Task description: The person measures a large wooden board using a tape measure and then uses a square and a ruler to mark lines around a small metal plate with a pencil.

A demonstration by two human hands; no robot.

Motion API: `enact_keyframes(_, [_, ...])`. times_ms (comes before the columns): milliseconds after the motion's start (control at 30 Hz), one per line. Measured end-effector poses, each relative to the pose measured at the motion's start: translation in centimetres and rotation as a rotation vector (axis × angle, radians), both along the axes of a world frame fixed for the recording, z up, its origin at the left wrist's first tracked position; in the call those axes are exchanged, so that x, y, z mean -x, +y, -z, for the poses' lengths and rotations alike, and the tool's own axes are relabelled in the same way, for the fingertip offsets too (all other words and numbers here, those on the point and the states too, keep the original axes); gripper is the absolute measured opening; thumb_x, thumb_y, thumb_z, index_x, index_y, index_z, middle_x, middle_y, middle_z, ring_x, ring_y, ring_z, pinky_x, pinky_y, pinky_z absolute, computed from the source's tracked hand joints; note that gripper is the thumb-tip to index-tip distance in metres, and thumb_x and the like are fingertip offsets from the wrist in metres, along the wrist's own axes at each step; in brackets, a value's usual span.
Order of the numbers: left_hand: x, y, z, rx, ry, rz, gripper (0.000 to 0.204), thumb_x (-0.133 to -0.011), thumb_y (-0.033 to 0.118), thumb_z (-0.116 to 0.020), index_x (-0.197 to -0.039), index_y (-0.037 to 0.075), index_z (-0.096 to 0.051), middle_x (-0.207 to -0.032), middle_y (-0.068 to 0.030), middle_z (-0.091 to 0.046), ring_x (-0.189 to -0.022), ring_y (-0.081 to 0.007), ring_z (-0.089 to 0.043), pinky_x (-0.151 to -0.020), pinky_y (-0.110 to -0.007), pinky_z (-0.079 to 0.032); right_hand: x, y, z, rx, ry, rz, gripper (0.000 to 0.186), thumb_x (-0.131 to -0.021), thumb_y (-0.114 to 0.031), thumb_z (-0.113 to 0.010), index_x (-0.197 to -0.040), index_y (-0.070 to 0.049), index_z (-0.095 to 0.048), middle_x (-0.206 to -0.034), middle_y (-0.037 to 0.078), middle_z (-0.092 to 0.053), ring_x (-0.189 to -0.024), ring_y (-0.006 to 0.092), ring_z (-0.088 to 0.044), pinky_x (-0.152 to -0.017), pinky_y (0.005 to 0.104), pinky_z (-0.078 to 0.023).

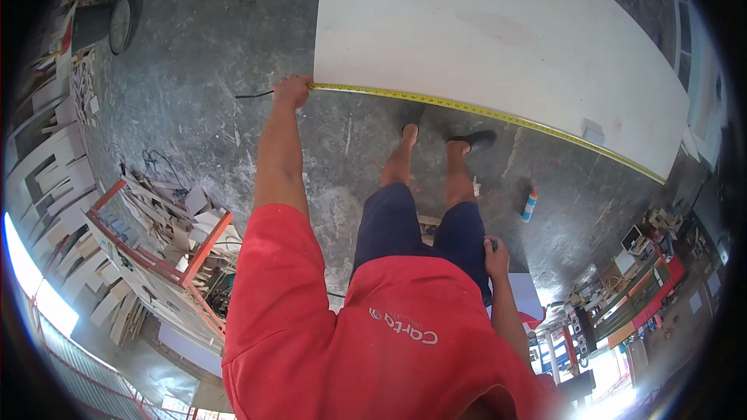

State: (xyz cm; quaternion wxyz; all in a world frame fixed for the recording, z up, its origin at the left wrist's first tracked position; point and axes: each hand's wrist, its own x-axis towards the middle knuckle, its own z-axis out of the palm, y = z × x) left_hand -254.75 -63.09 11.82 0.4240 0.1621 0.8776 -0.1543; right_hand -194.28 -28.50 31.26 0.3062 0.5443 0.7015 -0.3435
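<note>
My left hand is closed on the left end of a yellow tape measure, which runs along the near edge of a large white board. A thin dark strip sticks out leftward beside that hand. My right hand hangs by my right thigh, fingers curled on a small green object, too small to name. A small light grey block lies on the board near its near-right part. My sandalled feet stand just below the board's edge.
A spray can stands on the grey concrete floor at right. Left are a red metal rack with offcuts, stacked boards and a dark bucket. A cluttered bench is at lower right.
</note>
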Motion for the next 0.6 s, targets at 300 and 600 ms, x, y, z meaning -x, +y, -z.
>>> enact_keyframes(300, [0.6,1.0,-0.9,-0.008,0.011,-0.014,0.039,-0.107,0.027,-0.051,-0.140,0.039,-0.068,-0.144,-0.0085,-0.063,-0.142,-0.0380,-0.055,-0.116,-0.069,-0.038,0.7,-0.5,0.3,-0.021,-0.018,-0.008,0.032,-0.103,-0.035,-0.064,-0.120,-0.010,-0.075,-0.115,0.021,-0.076,-0.112,0.0407,-0.072,-0.098,0.0465,-0.054])
enact_keyframes(600, [0.6,2.1,0.6,-0.122,-0.032,0.263,0.028,-0.101,0.020,-0.056,-0.119,0.007,-0.073,-0.119,-0.0229,-0.075,-0.113,-0.0436,-0.072,-0.097,-0.058,-0.057,-0.5,-1.6,3.0,-0.054,-0.010,0.096,0.032,-0.101,-0.038,-0.065,-0.120,-0.013,-0.075,-0.118,0.020,-0.076,-0.114,0.0423,-0.071,-0.098,0.0496,-0.054])
